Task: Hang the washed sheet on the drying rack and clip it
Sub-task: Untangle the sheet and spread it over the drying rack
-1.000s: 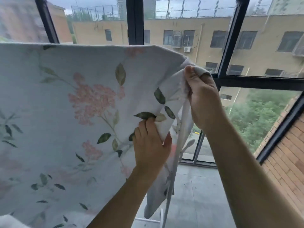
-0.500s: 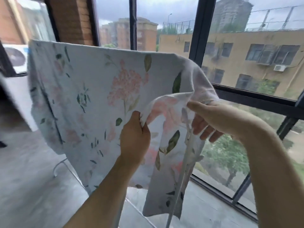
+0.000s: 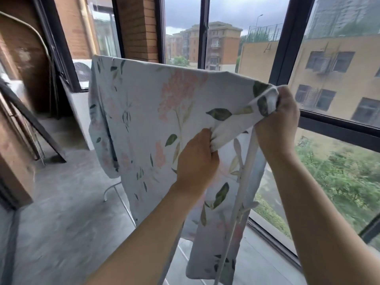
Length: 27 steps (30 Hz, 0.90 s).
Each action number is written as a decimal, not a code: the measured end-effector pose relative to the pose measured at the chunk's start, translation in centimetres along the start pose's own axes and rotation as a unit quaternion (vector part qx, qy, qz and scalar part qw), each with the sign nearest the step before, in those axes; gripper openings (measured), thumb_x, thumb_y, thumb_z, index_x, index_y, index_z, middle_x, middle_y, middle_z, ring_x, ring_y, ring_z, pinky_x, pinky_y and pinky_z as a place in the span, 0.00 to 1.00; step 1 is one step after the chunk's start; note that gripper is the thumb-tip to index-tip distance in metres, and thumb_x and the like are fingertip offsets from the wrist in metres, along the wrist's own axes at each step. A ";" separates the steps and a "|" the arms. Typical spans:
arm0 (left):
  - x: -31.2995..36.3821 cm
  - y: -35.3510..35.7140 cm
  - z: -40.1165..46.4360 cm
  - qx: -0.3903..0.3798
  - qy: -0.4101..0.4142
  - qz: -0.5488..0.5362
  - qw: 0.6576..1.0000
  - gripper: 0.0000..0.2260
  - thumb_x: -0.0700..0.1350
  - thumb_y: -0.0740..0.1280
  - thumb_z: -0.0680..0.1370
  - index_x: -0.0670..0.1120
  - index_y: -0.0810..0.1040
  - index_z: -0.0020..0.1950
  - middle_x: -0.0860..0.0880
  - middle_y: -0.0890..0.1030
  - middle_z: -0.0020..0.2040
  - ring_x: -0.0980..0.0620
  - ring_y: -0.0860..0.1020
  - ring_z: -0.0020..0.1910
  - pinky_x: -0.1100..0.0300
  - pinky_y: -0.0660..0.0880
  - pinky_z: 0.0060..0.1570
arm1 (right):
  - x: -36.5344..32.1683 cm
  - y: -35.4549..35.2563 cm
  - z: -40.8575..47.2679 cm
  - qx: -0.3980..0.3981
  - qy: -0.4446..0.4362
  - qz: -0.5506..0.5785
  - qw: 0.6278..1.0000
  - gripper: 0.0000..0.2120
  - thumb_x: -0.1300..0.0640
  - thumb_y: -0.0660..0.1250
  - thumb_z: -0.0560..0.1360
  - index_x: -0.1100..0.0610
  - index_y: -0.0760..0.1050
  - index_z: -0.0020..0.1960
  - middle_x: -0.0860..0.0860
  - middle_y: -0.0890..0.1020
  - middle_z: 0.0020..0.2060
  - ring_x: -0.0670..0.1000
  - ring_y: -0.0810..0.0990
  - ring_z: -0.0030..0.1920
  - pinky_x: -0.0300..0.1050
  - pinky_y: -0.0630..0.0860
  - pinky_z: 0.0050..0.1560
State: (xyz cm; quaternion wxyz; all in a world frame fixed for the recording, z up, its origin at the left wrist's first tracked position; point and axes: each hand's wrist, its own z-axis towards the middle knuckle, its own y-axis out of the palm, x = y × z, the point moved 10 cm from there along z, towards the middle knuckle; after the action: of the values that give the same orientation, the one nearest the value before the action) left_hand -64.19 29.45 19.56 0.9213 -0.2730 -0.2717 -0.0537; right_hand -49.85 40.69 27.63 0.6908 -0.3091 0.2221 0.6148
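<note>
Nearest us, our left hand (image 3: 197,159) bunches a fold of the sheet (image 3: 144,120) in curled fingers, while our right hand (image 3: 277,124) pinches its upper corner just beyond. The sheet already drapes over the drying rack (image 3: 240,192), whose white upright shows below our hands. We should, we judge, pull that corner taut along the top before clipping; no clip is visible.

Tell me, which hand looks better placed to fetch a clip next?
Probably the left hand: it grips slack fabric lower down, while the right hand holds the white floral sheet's top corner.
</note>
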 end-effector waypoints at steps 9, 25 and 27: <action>-3.4 3.7 1.4 -0.065 -0.171 0.063 0.981 0.09 0.47 0.57 0.83 0.43 0.72 0.49 0.47 0.78 0.40 0.47 0.78 0.34 0.49 0.80 0.35 | 4.2 2.6 4.8 -0.070 0.130 0.209 0.967 0.10 0.62 0.55 0.70 0.57 0.76 0.41 0.54 0.80 0.38 0.57 0.78 0.40 0.54 0.78 0.37; 7.1 -5.4 13.3 0.185 -0.308 -0.192 0.913 0.13 0.45 0.58 0.79 0.41 0.75 0.59 0.46 0.79 0.48 0.51 0.77 0.40 0.61 0.77 0.41 | 1.0 7.1 6.1 -0.468 0.028 0.290 0.834 0.11 0.60 0.69 0.73 0.56 0.75 0.55 0.55 0.81 0.46 0.52 0.79 0.45 0.47 0.76 0.47; 8.3 -5.5 13.6 0.175 -0.313 -0.195 0.913 0.20 0.45 0.56 0.72 0.42 0.77 0.60 0.44 0.82 0.49 0.45 0.81 0.46 0.54 0.79 0.48 | 1.7 8.0 4.5 -0.517 0.001 0.279 0.809 0.17 0.50 0.71 0.71 0.58 0.71 0.53 0.53 0.77 0.43 0.49 0.76 0.43 0.44 0.73 0.41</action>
State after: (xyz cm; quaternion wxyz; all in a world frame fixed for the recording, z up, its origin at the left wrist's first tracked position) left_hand -64.92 32.46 36.11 0.7930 -0.0513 -0.5994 -0.0959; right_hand -57.82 45.52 28.40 0.2277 -0.5455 -0.0513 0.8050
